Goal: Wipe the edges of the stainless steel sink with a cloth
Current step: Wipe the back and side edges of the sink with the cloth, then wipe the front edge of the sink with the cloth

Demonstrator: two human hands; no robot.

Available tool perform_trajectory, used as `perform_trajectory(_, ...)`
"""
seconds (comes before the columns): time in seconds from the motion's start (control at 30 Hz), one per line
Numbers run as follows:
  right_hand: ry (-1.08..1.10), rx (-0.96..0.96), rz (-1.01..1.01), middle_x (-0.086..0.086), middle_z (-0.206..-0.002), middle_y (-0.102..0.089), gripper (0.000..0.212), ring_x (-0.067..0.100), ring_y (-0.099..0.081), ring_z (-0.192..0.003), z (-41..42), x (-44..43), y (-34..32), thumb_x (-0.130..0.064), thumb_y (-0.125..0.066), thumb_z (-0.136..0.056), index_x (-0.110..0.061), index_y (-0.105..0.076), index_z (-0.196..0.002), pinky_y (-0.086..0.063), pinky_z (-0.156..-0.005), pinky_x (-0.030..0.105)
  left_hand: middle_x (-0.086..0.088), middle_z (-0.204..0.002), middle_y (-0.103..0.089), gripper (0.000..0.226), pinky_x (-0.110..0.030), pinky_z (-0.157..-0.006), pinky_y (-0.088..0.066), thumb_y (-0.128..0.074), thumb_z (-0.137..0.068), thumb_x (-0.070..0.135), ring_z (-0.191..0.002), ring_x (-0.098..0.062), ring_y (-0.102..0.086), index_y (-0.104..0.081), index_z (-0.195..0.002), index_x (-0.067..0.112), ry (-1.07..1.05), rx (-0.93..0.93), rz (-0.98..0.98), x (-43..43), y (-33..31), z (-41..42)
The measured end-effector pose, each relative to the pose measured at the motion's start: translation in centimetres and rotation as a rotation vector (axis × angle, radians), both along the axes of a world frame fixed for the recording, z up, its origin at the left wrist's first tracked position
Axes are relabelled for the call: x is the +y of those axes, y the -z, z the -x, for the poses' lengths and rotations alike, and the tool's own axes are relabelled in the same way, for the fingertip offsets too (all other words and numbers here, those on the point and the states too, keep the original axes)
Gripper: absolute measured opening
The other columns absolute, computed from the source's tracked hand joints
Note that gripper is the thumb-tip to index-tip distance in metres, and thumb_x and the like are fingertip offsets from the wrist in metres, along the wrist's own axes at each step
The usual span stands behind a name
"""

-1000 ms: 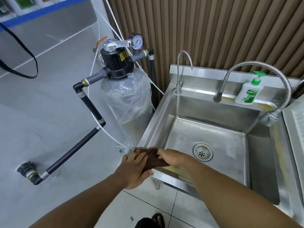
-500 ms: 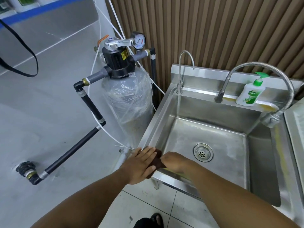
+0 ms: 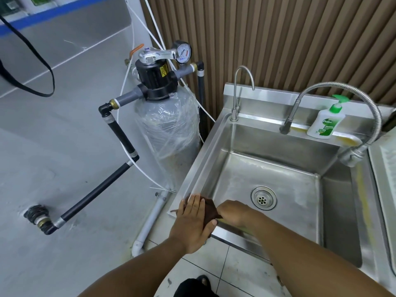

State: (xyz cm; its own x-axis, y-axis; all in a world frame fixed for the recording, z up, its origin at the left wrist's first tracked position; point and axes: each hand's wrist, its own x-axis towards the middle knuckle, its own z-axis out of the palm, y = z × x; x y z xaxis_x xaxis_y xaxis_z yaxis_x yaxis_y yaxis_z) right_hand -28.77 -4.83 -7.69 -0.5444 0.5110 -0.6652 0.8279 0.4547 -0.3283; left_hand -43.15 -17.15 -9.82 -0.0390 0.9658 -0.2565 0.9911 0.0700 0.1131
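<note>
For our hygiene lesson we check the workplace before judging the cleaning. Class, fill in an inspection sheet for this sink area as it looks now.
Surface: stainless sink, with a yellowish stain on the back ledge.
Job's things: brown cloth on the rim's near left corner.
Clutter: soap bottle upright on the back ledge.
Hands: left hand flat on the cloth, fingers straight; right hand curled on the cloth's edge.
Cables: black strap hanging at left.
Surroundings: wrapped filter tank beside the sink; slatted wall; tiled floor.
</note>
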Motion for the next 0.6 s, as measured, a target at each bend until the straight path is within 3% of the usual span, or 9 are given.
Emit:
perform_trajectory(0.1, 0.001, -0.016, 0.013, -0.002, -0.083, -0.055, 0.03, 0.021, -0.055, -0.079, -1.2, 0.0, -0.4, -0.039, -0.035, -0.088, -0.023, -0.05, -0.068, -0.046, -0.086, 0.042, -0.01, -0.168, 0.01, 0.084, -0.045, -0.121, 0.021, -0.002, -0.098, 0.068, -0.153, -0.021, 0.02, 0.001, -0.16, 0.011, 0.008, -0.012, 0.038, -0.1, 0.3, -0.8)
perform_trajectory(0.17, 0.031, -0.014, 0.039, 0.001, -0.093, -0.063, 0.03, 0.027, -0.059, -0.09, -1.7, -0.1, -1.0, -0.04, -0.034, -0.089, -0.024, -0.056, -0.075, -0.045, -0.091, 0.043, -0.008, -0.167, 0.016, 0.086, -0.046, -0.12, 0.022, -0.004, -0.098, 0.07, -0.152, -0.021, 0.024, 0.004, -0.16, 0.012, 0.05, -0.017, 0.078, 0.2, 0.0, -0.6)
perform_trajectory(0.23, 0.083, 0.011, 0.062, 0.005, -0.13, -0.062, 0.035, 0.033, -0.055, -0.118, -2.0, -0.4, -1.3, -0.039, -0.033, -0.095, -0.031, -0.064, -0.111, -0.039, -0.102, 0.047, -0.005, -0.166, 0.019, 0.083, -0.048, -0.12, 0.021, -0.002, -0.099, 0.069, -0.15, -0.019, 0.029, 0.006, -0.16, 0.014, 0.153, 0.027, 0.064, 0.5, -0.7, 0.3)
perform_trajectory(0.27, 0.117, 0.031, 0.056, 0.004, -0.15, -0.05, 0.045, 0.033, -0.046, -0.134, -2.6, -0.6, -1.4, -0.042, -0.033, -0.097, -0.033, -0.053, -0.137, -0.032, -0.11, 0.048, -0.003, -0.167, 0.017, 0.08, -0.049, -0.121, 0.019, 0.001, -0.099, 0.066, -0.15, -0.018, 0.029, 0.004, -0.161, 0.016, 0.223, 0.054, 0.023, 0.9, -1.0, 0.8)
perform_trajectory(0.33, 0.155, 0.078, 0.021, -0.001, -0.165, -0.026, 0.065, 0.026, -0.028, -0.149, -3.9, -1.1, -1.9, -0.051, -0.036, -0.098, -0.03, -0.024, -0.158, -0.022, -0.118, 0.046, 0.003, -0.169, 0.004, 0.073, -0.048, -0.121, 0.015, 0.005, -0.101, 0.057, -0.152, -0.017, 0.024, -0.006, -0.162, 0.019, 0.355, 0.059, -0.054, 2.0, -1.3, 1.9)
perform_trajectory(0.4, 0.17, 0.099, -0.042, -0.003, -0.167, -0.019, 0.083, 0.023, -0.023, -0.151, -5.9, -1.9, -2.0, -0.068, -0.042, -0.092, -0.028, -0.016, -0.16, -0.019, -0.12, 0.046, 0.006, -0.169, -0.008, 0.063, -0.047, -0.123, 0.009, -0.004, -0.106, 0.049, -0.155, -0.017, 0.014, -0.017, -0.161, 0.02, 0.5, 0.042, -0.074, 3.5, -1.3, 2.4)
perform_trajectory(0.47, 0.158, 0.069, -0.099, -0.003, -0.169, -0.013, 0.099, 0.022, -0.017, -0.153, -8.0, -2.6, -1.7, -0.081, -0.043, -0.084, -0.027, -0.011, -0.161, -0.016, -0.121, 0.047, 0.007, -0.169, -0.007, 0.06, -0.045, -0.125, 0.008, -0.01, -0.106, 0.047, -0.155, -0.015, 0.013, -0.013, -0.161, 0.022, 0.608, 0.048, -0.018, 4.6, -0.8, 2.5)
perform_trajectory(0.6, 0.132, 0.045, -0.151, 0.0, -0.17, -0.005, 0.113, 0.02, -0.007, -0.155, -11.5, -4.3, 0.1, -0.088, -0.044, -0.077, -0.025, -0.004, -0.161, -0.009, -0.124, 0.048, 0.004, -0.169, -0.003, 0.065, -0.038, -0.125, 0.009, -0.007, -0.105, 0.052, -0.154, -0.011, 0.014, -0.006, -0.162, 0.021, 0.631, 0.037, 0.038, 4.9, 0.1, 1.9)
